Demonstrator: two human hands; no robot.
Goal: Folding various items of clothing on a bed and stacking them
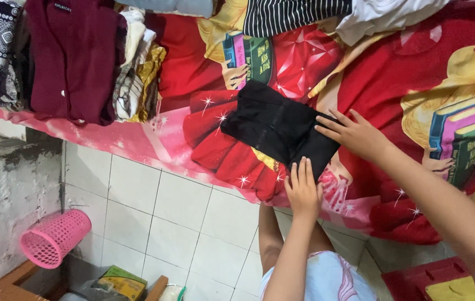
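You are pressing flat a folded black garment [278, 128] lying mid-bed on the red printed sheet [382, 83]. Your left hand [303, 189] at 6 o'clock and right hand [353, 132] at 3 o'clock rest open-palmed, gripping nothing. Next likely calls for another fold.

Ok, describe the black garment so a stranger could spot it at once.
Find the red bedsheet with its cartoon print. Near its floor-side edge lies the black garment, folded flat under the left hand and right hand. It's the only plain black piece.
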